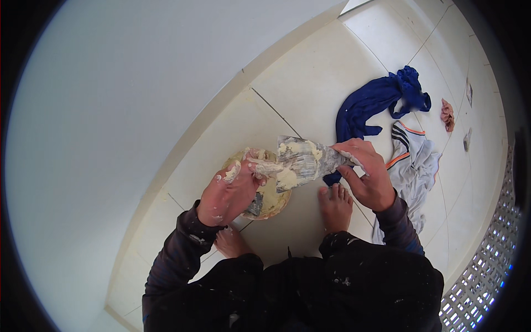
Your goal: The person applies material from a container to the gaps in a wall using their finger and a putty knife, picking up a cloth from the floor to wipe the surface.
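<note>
Both hands are smeared with pale paste and close together: the left hand is half curled, its index finger stretched out to the blade of a scraper, while the right hand is closed around that scraper's narrow end, thumb in front. At far left stands a smooth pale wall, with a cream skirting along its foot. Below the left hand, the bare left foot shows beside the trousers, which are black and flecked with white. Just right of that foot sits a round tub of paste, partly hidden by the left hand; a grey flat piece shows at that palm, and whether the hand grips it I cannot tell. The scraper is held above the tub's right side, its broad, streaked blade pointing left. Right of it come the bare right foot, a crumpled blue cloth, a white shirt with orange edging and black stripes, a pink rag, a small scrap, and a grey lattice at the edge.
</note>
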Tool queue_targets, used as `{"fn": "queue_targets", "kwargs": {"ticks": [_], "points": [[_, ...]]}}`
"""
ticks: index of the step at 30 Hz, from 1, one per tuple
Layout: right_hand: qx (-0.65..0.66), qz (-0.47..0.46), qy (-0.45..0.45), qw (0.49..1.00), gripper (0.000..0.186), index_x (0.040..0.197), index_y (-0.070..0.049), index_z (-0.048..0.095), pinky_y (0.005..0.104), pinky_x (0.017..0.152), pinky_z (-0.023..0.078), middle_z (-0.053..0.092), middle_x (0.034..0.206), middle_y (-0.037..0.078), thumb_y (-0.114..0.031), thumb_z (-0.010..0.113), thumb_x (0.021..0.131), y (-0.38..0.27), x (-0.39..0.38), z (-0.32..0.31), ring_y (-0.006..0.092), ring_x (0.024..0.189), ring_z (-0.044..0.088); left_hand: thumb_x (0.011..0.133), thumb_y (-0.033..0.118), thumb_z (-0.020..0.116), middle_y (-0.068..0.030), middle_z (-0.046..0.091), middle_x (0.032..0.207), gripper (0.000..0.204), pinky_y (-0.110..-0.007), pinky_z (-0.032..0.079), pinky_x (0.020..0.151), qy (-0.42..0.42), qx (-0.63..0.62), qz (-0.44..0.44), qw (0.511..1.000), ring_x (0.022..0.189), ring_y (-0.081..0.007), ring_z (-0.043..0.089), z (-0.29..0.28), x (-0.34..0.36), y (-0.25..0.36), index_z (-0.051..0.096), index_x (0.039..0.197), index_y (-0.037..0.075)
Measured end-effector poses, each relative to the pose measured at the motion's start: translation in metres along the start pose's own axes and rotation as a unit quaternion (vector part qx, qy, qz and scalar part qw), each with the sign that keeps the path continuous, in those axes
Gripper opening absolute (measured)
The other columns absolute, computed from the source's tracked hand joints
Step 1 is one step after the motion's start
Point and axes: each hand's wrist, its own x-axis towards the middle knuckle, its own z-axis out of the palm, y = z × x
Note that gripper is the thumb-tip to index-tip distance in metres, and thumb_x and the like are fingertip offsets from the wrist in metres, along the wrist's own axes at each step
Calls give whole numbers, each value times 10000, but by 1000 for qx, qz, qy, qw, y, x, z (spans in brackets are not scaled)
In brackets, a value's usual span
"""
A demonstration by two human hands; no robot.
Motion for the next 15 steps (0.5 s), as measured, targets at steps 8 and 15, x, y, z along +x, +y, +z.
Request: {"fn": "queue_targets", "kwargs": {"ticks": [8, 15], "points": [[47, 38, 27, 998, 369, 1205, 5, 673, 401, 882, 497, 676, 1055, 175, 39, 687, 838, -6, -4, 2, 374, 969, 641, 994, 595, 404, -139, 400, 1608, 819, -382, 297, 1118, 14, 12, 73, 997, 1411, -228, 390, 18, 3, 5, 271, 1632, 99], [91, 66, 7, 994, 371, 1221, 12, 660, 390, 841, 509, 661, 1012, 178, 26, 684, 851, -9, 0, 8, 394, 938, 633, 977, 630, 373, -243, 310, 1643, 989, -400, 266, 1156, 60, 128, 170, 975, 1459, -266, 350, 38, 12, 11, -58, 1666, 68]]}}
